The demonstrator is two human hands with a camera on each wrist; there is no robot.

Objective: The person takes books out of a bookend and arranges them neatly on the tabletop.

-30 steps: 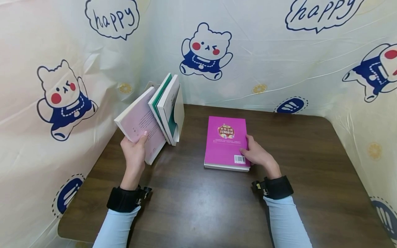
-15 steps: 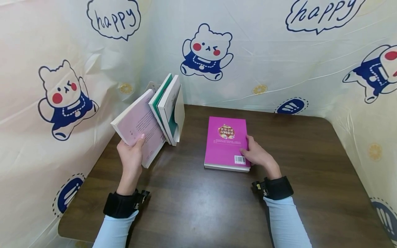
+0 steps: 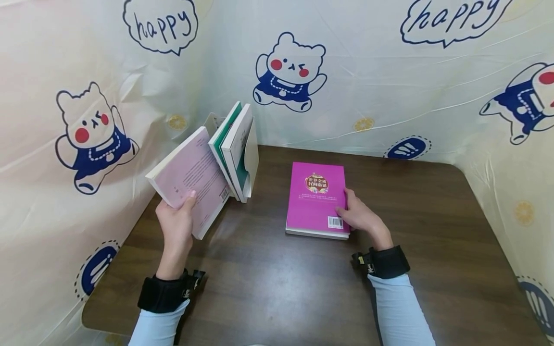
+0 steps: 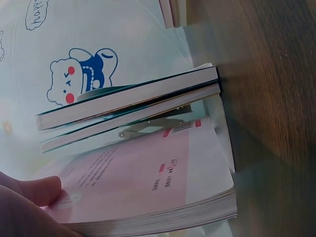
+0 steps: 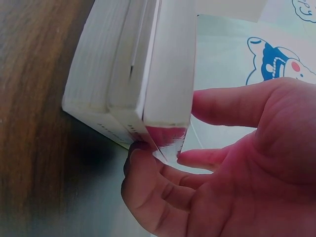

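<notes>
My left hand (image 3: 175, 228) grips a pale pink book (image 3: 195, 180) by its near lower corner, thumb on the printed cover. The pink book leans to the left, its far part still beside a white-and-green book (image 3: 225, 139) in a white book stand (image 3: 252, 158). Another white book (image 3: 235, 139) stands there too. In the left wrist view, a folding metal linkage (image 4: 148, 129) shows behind the pink book. My right hand (image 3: 365, 218) holds the right edge of a magenta book (image 3: 311, 206), thumb on its cover. In the right wrist view, it tops a stack with other thick books (image 5: 91, 64) beneath.
A dark brown wooden table (image 3: 277, 288) lies under everything. White sheeting (image 3: 368, 86) printed with bears hangs close behind the table and along its left and right sides. The book stand is near the back left, close to the sheeting.
My left hand has moved left and toward me, drawing the pink book partly away from the stand and tilting it further. The right hand and the magenta book have stayed put.
</notes>
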